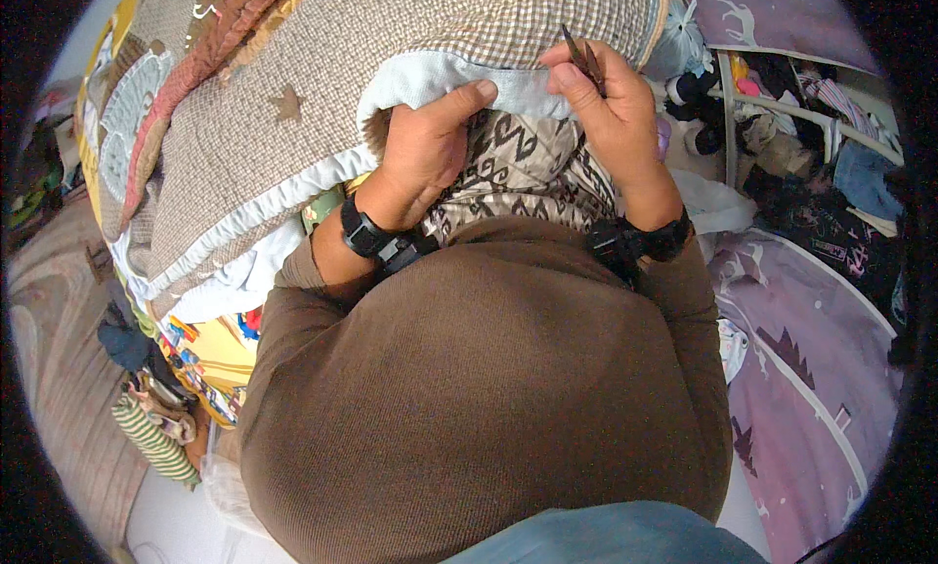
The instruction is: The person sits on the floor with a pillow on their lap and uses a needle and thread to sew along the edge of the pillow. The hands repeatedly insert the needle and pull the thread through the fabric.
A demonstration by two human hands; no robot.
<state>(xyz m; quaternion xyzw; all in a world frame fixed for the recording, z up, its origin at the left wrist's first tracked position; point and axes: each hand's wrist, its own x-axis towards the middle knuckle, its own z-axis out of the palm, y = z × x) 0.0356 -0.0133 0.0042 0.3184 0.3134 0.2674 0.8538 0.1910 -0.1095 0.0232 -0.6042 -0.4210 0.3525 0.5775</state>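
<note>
A brown-and-white checked quilt (322,102) with a star patch lies over my lap, its pale blue border (513,87) folded up in front of me. My left hand (432,146) grips this border, thumb on top and fingers hidden beneath. In my right hand (615,102) is a pair of small dark thread snips (584,62), blades pointing up and apart, held between thumb and fingers above the border's right part. Those fingertips are close to the cloth; whether they pinch it I cannot tell. Patterned trousers (513,153) show below the border.
At the right stands a rack (729,124) with clothes, beside a purple fabric cover (799,344) with deer and trees. A tied light blue bag (681,40) is by the quilt's right edge. Left below lie a green-striped cloth (154,439) and a clear plastic bag (227,483).
</note>
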